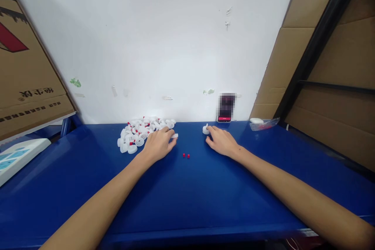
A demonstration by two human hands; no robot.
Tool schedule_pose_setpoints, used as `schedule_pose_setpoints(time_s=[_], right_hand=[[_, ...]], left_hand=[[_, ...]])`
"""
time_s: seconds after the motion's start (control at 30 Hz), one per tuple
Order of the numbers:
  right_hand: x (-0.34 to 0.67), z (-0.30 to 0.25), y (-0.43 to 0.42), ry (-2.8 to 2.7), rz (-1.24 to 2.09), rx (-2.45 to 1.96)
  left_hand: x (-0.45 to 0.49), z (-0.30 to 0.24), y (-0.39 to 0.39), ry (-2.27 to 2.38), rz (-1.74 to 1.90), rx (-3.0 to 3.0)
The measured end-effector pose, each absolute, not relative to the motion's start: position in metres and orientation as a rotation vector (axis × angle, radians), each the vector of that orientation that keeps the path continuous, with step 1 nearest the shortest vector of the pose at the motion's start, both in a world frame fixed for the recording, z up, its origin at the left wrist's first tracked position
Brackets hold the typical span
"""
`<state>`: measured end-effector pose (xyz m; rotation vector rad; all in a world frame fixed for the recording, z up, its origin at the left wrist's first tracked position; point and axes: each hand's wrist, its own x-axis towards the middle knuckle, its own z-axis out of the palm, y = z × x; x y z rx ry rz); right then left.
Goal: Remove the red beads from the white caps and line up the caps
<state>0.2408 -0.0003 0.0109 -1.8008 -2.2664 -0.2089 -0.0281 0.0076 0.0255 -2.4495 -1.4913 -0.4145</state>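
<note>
White spouted cap [205, 130] near bench's [187, 195] back edge, at right hand's [222, 141] fingertips [209, 128], pinch unclear; white piece [175, 136] pinched in left hand [158, 142].

Worktop [175, 203] stands before the wall [161, 47]. On it, left of centre: heap of caps [139, 141], the person's left hand [158, 142] at its right edge. Right hand [222, 141] opposite, touching a single cap [205, 130]. Two loose beads [188, 156] between the hands, nearer the front. Phone [225, 109] behind right hand, against wall; bag [265, 125] farther right.
</note>
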Motion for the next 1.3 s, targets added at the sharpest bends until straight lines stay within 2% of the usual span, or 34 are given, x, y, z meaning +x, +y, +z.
schedule_pose_setpoints(time_s=[0.23, 0.47, 0.83, 1.3], right_hand=[[0.235, 0.012, -0.005, -2.272, -0.193, -1.571], [0.209, 0.000, -0.014, -2.194, 0.396, -1.262], [0.202, 0.012, -0.023, -2.184, 0.725, -0.977], [0.206, -0.003, -0.011, -1.918, 1.005, -0.785]], left_hand=[[-0.023, 0.015, 0.008, -1.485, -0.542, -2.613], [-0.012, 0.012, 0.003, -1.409, -0.842, -2.672], [0.004, 0.011, -0.008, -1.270, -1.407, -2.954], [0.003, 0.008, -0.009, -0.993, -1.456, -2.956]])
